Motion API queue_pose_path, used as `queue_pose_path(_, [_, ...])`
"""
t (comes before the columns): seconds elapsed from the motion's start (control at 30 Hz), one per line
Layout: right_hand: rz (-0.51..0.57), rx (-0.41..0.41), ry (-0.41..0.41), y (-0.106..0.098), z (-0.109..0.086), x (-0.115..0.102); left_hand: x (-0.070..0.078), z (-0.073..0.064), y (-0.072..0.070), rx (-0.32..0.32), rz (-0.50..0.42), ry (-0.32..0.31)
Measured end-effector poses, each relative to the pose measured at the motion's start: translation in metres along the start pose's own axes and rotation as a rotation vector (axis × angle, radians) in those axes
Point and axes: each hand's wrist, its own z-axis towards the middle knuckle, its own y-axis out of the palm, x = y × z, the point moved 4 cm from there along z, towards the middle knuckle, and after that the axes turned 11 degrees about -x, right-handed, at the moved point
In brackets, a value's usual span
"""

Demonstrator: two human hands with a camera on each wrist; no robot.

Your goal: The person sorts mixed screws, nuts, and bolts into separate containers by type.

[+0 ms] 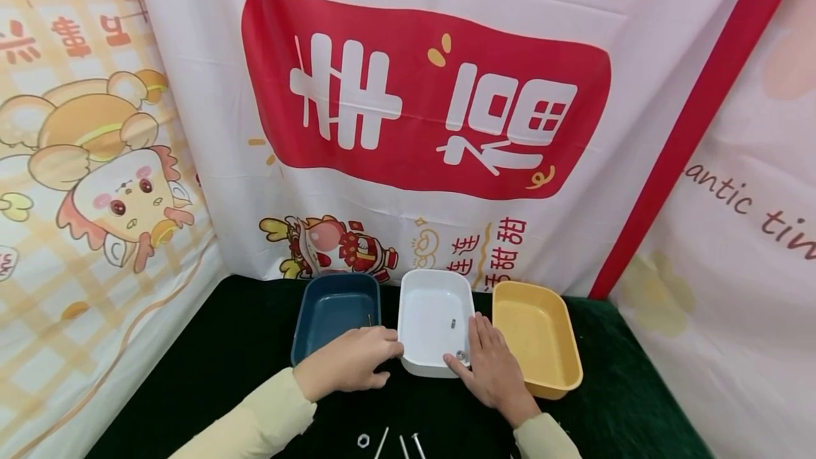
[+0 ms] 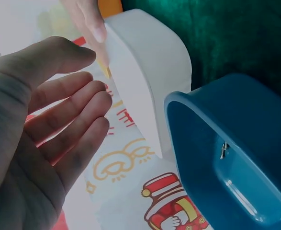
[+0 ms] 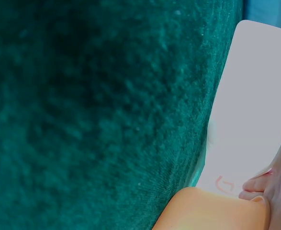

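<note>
My left hand is beside the left wall of the white box, its fingers loosely bent. In the left wrist view the palm and fingers hold nothing. My right hand rests at the box's front right corner, with straight fingers along the right rim and the thumb by the front rim. Inside the white box lie a small metal piece and a nut. The right wrist view shows only some of the right fingers by the white box.
A blue box stands left of the white one, with a small metal screw in it. To the right is a yellow box. A hex nut and several metal rods and bolts lie on the green cloth in front.
</note>
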Motion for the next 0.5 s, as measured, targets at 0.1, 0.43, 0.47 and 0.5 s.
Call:
queue_pose_path(0.1, [0.008,0.010,-0.004,0.000,-0.001,-0.001,0.005,-0.014,0.001,-0.024,0.006,0.029])
queue_pose_path(0.43, [0.006,0.017,-0.003,-0.001,-0.001,-0.002,0.014,-0.055,0.014,-0.104,0.041,0.099])
queue_pose_path(0.47, [0.007,0.019,-0.003,-0.001,-0.001,-0.002,0.014,-0.058,0.017,-0.108,0.044,0.110])
queue_pose_path(0.5, [0.004,0.019,-0.002,-0.001,-0.001,-0.002,0.014,-0.061,0.019,-0.111,0.048,0.120])
